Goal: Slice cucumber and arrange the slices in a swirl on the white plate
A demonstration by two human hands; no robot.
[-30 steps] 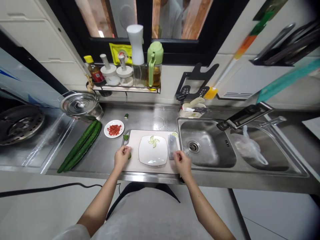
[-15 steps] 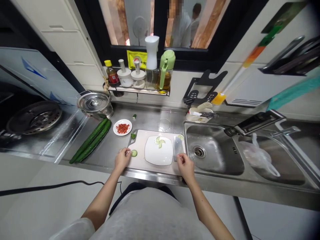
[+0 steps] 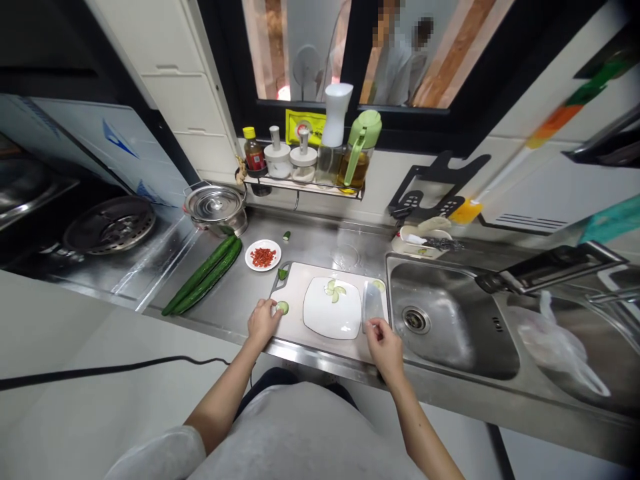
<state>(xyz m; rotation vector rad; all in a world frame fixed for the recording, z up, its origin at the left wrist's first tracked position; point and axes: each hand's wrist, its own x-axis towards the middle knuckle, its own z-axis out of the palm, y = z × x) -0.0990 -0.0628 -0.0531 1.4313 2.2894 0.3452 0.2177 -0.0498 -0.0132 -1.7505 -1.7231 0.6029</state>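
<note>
- Left hand point(image 3: 263, 323): fingertips at a cut cucumber piece point(image 3: 282, 307) on the cutting board point(image 3: 293, 323); cannot tell if they grip it.
- Right hand point(image 3: 385, 344): fingers curled at the knife's point(image 3: 373, 301) near end; grip unclear.
- White square plate point(image 3: 332, 320): on the board between both hands, bearing fanned cucumber slices point(image 3: 335, 291).
- Left of the board: round plate point(image 3: 249, 258) of chopped red pieces point(image 3: 263, 257), whole cucumbers point(image 3: 203, 277).
</note>
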